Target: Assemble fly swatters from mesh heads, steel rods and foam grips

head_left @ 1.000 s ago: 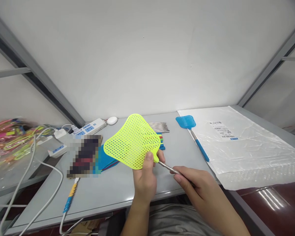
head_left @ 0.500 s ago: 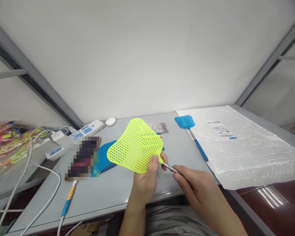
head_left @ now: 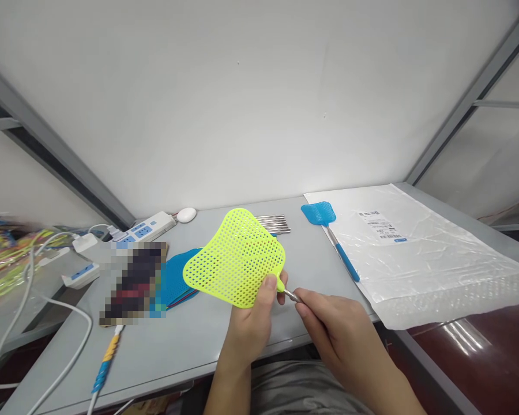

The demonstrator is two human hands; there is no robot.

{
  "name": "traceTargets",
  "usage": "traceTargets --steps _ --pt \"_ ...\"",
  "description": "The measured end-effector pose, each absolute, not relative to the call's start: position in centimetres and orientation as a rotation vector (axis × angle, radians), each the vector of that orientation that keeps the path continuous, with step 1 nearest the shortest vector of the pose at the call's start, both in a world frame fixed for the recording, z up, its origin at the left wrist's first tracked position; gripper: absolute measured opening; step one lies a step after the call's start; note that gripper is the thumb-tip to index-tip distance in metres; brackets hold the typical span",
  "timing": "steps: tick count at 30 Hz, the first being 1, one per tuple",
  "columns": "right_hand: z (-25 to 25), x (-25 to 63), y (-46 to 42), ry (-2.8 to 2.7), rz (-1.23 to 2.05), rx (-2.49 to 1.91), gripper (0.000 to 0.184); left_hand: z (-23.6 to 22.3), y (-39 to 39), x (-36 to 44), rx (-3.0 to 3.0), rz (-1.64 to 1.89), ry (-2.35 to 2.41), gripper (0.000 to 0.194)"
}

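Note:
My left hand [head_left: 257,317] grips a yellow-green perforated fly swatter head [head_left: 237,259] near its neck, thumb on top. Into that neck runs a thin metal rod [head_left: 291,295], and my right hand [head_left: 333,323] is closed around the rod's other part. Most of the rod is hidden inside the right fist. Behind the yellow head lie several metal rods [head_left: 273,223] side by side, partly covered. A stack of blue swatter heads [head_left: 179,276] rests to the left, with red and green edges showing beneath.
A blue swatter with a blue grip [head_left: 347,262] lies at the edge of a white bubble mailer [head_left: 415,253] on the right. Left are a pixelated object [head_left: 134,282], power strips [head_left: 149,229], white cables [head_left: 89,328], a white oval object [head_left: 186,215] and bagged colourful items [head_left: 12,259].
My right hand has come closer to the left, so less of the rod shows between them. The whole view has shifted slightly; the yellow head stays in my left hand.

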State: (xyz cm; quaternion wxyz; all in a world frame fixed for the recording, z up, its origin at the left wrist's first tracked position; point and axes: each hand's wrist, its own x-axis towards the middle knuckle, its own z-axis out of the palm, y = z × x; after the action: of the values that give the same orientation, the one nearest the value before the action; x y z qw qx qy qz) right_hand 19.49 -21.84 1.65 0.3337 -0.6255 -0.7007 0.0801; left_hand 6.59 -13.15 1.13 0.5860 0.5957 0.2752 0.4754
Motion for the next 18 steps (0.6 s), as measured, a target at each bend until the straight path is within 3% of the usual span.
traceTargets --steps 18 --pt "2.7 19.7 -20.4 -1.880 0.200 -1.531 0.024 0.3 -13.9 7.9 1.275 1.054 0.645 0.034"
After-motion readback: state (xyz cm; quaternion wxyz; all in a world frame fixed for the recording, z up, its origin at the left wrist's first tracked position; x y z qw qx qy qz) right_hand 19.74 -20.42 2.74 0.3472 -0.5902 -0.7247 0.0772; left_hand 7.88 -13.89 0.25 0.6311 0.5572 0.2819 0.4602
